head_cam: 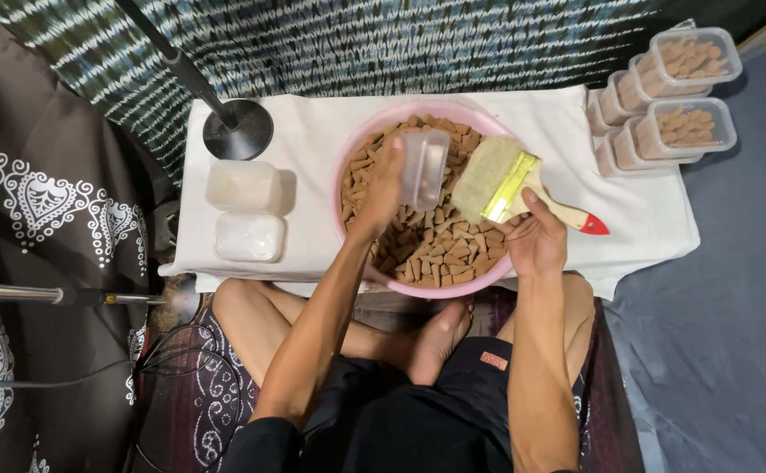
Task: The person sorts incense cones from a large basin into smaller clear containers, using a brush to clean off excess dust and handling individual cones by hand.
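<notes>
A pink round basin (374, 278) full of small brown cone-shaped pieces (436, 250) sits on a low white-covered table (313, 131). My left hand (383, 188) holds a clear plastic tub (424, 166) tipped over the pieces inside the basin. My right hand (534, 238) grips a wide paintbrush (506, 186) with pale bristles, a yellow band and a red-tipped wooden handle. The brush lies across the basin's right rim.
Two lidded clear tubs (244, 210) stand at the table's left beside a black stand base (237, 129). Several filled tubs (668, 96) are stacked at the right. My crossed legs are under the table's near edge. Cables lie on the floor at the left.
</notes>
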